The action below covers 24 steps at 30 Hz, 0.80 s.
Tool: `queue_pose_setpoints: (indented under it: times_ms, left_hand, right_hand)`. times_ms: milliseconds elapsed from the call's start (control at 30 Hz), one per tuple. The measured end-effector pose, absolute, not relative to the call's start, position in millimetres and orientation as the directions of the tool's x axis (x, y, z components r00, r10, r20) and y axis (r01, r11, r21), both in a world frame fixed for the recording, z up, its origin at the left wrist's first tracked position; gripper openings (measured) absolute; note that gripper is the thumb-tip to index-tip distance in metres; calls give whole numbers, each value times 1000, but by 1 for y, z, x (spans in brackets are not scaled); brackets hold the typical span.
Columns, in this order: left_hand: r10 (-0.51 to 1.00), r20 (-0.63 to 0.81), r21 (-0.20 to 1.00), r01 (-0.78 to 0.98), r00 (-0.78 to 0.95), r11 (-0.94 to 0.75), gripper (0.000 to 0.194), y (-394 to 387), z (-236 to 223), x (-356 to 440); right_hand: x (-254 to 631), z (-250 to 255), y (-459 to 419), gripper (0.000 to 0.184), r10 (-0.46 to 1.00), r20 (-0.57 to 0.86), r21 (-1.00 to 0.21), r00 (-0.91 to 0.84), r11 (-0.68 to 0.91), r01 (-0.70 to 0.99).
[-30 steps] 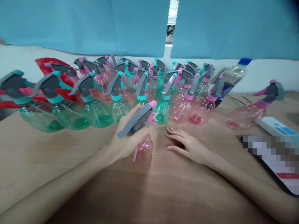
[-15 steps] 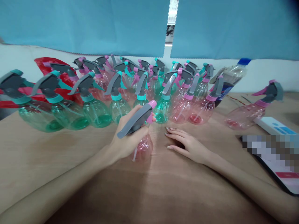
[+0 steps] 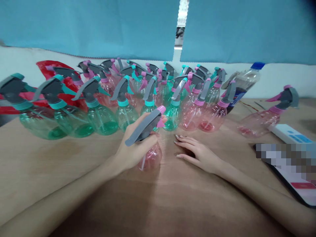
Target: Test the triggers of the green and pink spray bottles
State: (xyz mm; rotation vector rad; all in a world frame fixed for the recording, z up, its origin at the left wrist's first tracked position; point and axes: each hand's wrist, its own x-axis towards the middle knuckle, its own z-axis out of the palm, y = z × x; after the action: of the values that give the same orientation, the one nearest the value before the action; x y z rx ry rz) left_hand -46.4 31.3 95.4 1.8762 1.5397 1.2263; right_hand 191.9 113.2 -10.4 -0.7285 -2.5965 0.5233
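Observation:
My left hand [image 3: 135,141] is wrapped round the neck of a pink spray bottle [image 3: 151,158] with a grey and pink trigger head. The bottle stands on the table, its nozzle turned away to the right, and part of its collar is hidden by my fingers. To its right, my right hand [image 3: 198,151] rests on the tabletop with fingers stretched out, holding nothing. Just beyond my hands is a front row of spray bottles, such as a green one [image 3: 171,117] and a pink one [image 3: 191,117].
Several more green and pink spray bottles crowd behind the front row, with a red bag [image 3: 67,84] at left. A blue-capped drink bottle [image 3: 248,82] leans at the back right. Another pink spray bottle [image 3: 259,121], a white box [image 3: 292,133] and a tablet-like device [image 3: 288,174] lie right.
The pink trigger on the held spray bottle stands slightly further out, and its head has shifted a little. My right hand has stayed in place.

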Motion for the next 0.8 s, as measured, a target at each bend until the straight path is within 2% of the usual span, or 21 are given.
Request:
queue_pose_setpoints:
  times_ms: [100, 267, 467, 800]
  left_hand:
    - [948, 318, 819, 506, -7, -271, 41, 31, 97, -46]
    - [942, 331, 826, 497, -49, -265, 42, 30, 96, -44]
    - [935, 340, 823, 513, -102, -243, 24, 29, 98, -41]
    - [935, 343, 824, 508, -95, -251, 15, 29, 98, -40]
  right_hand:
    - [192, -11, 114, 46, 557, 266, -445, -786, 795, 412]
    - [192, -11, 113, 46, 557, 275, -447, -784, 796, 409]
    - [191, -10, 112, 45, 559, 272, -451, -784, 793, 409]
    - [191, -10, 113, 46, 556, 291, -459, -779, 796, 396]
